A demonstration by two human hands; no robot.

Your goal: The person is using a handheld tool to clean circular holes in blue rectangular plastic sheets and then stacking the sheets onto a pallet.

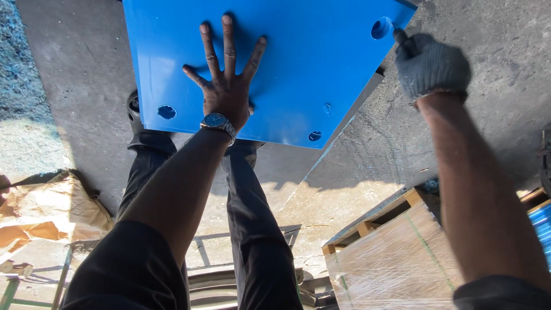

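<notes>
Two hands steadying a blue panel (298, 63): bare left hand (227, 95) splayed flat, gloved right hand (427, 66) curled at its corner hole (381, 28), firmer grip likely needed next.

The blue panel (287, 63) runs off the top edge, its far side unseen; the left hand (227, 86) hides part of its face, and the gloved right hand (430, 66) conceals its own fingertips
</notes>
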